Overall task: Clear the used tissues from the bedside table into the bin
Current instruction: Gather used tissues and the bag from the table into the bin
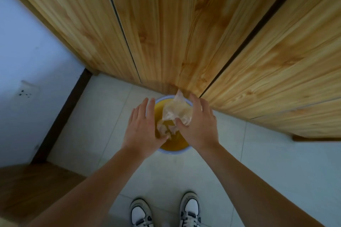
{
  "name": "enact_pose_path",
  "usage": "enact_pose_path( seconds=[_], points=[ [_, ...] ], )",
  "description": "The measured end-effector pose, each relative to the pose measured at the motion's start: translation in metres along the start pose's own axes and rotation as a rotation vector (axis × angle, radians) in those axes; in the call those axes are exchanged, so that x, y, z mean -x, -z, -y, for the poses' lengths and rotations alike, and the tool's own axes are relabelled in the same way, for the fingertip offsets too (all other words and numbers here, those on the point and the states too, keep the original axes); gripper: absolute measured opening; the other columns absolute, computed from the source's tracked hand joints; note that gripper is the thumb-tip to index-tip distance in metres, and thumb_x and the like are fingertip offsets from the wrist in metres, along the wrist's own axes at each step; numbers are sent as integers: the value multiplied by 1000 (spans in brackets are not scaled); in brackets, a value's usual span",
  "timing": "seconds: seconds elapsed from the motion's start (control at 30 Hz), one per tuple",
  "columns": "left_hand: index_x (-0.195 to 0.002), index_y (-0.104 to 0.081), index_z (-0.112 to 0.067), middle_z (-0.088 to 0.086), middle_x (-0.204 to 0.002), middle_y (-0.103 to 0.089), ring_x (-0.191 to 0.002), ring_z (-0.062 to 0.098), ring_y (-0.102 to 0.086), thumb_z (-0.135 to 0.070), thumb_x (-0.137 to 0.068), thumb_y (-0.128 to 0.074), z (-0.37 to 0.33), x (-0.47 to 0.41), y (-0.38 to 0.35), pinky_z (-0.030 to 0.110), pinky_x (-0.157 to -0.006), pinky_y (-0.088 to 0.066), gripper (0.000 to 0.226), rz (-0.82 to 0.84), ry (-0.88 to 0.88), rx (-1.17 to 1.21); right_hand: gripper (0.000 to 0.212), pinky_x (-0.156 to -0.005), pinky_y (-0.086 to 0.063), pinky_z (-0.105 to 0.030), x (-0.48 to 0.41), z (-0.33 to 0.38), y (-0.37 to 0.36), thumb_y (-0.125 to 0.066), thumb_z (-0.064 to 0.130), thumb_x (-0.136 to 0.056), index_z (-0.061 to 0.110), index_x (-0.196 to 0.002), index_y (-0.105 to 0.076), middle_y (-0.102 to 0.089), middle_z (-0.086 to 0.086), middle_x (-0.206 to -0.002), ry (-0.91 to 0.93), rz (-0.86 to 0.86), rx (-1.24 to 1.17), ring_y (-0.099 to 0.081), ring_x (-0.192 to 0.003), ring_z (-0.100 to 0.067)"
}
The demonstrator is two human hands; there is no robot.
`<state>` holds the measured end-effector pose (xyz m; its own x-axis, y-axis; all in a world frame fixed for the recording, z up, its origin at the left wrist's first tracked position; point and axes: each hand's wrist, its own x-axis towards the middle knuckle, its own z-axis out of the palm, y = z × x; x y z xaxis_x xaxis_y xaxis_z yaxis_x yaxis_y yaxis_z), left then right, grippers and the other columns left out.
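Above the round bin (pixel 173 152), both hands are held out side by side, close together but not touching. The bin stands on the pale tiled floor (pixel 103 116), just in front of a wardrobe (pixel 166 33) with light pine doors. It has a pale rim and a yellow interior.

Right hand (pixel 200 127): fingers spread and nearly straight, thumb turned inward. The thumb tip lies on the lower edge of a flat, creased tissue (pixel 176 109), which stands upright against the fingers, its top corner rising past them. The tissue appears pinched between thumb and fingers and sits directly over the bin's mouth.

Left hand (pixel 143 129): back up, fingers straight and together, over the bin's left rim. A crumpled tissue wad (pixel 163 129) sits at the thumb, over the yellow interior. Whether the thumb grips it or it is loose cannot be told. More crumpled tissue shows between the two thumbs.

Surroundings: a white wall (pixel 27 51) at left carries an electrical socket (pixel 27 90), with a dark skirting board (pixel 60 116) along its foot. A brown wooden surface (pixel 27 190) fills the lower left corner. Two white-and-grey trainers (pixel 141 214) stand on the floor at the bottom edge, toes toward the bin.
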<state>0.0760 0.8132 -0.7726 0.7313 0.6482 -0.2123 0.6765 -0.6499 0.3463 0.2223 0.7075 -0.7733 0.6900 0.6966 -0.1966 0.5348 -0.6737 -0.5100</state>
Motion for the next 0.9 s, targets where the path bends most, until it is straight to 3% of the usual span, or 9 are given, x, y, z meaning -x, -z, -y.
enact_pose_path(
  seconds=[0.4, 0.6, 0.73, 0.9],
  points=[
    [-156, -22, -12, 16, -162, -23, -147, 31, -25, -64, -74, -72, 14, 27, 35, 45, -121, -23, 109, -55, 84, -12, 77, -112, -38, -44, 7, 30, 28, -62, 53, -86, 24, -151, -33, -38, -5, -152, 88, 60, 97, -40, -139, -26],
    [-156, -25, -19, 8, -162, -27, -147, 28, -26, -63, -78, -69, 4, 47, 89, 46, -119, -24, 100, -108, 130, -16, 57, -112, -37, -43, 15, 63, 69, -54, 56, -89, 27, -139, -52, -44, -1, -146, 206, 36, 208, -42, -136, -23],
    [-156, -25, -28, 3, -161, -31, -147, 26, -27, -64, -80, -63, -1, 61, 132, 46, -120, -24, 92, -135, 131, -41, 58, -114, -33, -42, 20, 92, 100, -53, 57, -90, 27, -139, -52, -47, 0, -144, 284, 29, 217, -42, -137, -23],
    [-153, -27, -33, -2, -159, -34, -146, 22, -27, -72, -83, -46, -13, 76, 191, 43, -119, -22, 83, -225, 180, -94, 57, -105, -42, -46, 28, 142, 150, -53, 55, -91, 19, -136, -55, -55, -4, -131, 402, -52, 190, -50, -127, -27]
  ],
)
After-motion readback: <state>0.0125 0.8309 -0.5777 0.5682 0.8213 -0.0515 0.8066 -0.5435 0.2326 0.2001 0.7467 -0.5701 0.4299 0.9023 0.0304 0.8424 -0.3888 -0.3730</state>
